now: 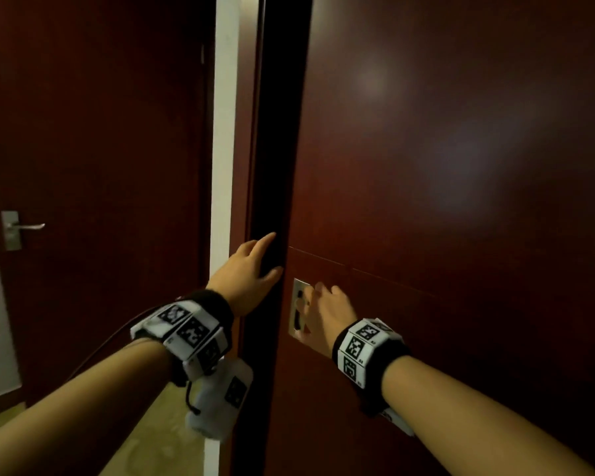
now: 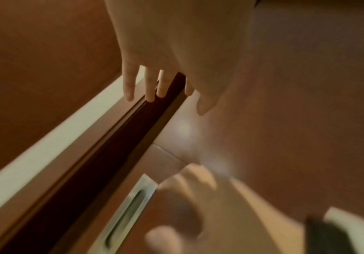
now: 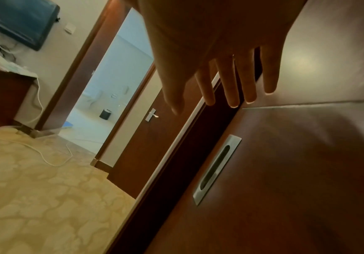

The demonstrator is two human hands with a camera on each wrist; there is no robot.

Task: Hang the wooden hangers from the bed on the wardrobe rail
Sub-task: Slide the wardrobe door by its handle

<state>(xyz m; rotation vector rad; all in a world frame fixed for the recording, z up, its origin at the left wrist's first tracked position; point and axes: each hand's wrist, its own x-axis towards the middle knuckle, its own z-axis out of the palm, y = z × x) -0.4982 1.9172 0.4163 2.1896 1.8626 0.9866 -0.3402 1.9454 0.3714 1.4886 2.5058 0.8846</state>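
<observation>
Wardrobe-opening step: left hand (image 1: 251,273), fingers straight, at sliding door (image 1: 443,166) edge; right hand (image 1: 323,312) fingers in recessed pull (image 1: 298,309), grip state unclear. Next: slide door aside.

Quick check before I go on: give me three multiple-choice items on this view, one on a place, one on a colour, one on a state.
1. Where are the left hand's fingers?
A. on the lever of the room door
B. at the dark gap beside the wardrobe door's edge
C. on the floor

2. What colour is the recessed handle in the wardrobe door?
A. silver
B. black
C. gold

3. How is the left hand?
A. gripping a hanger
B. clenched in a fist
C. fingers straight, holding nothing

Answers:
1. B. The head view shows the left hand reaching into the dark gap beside the wardrobe door.
2. A. The recessed handle is a silver metal plate.
3. C. The left wrist view shows spread, straight fingers with nothing in them.
</observation>
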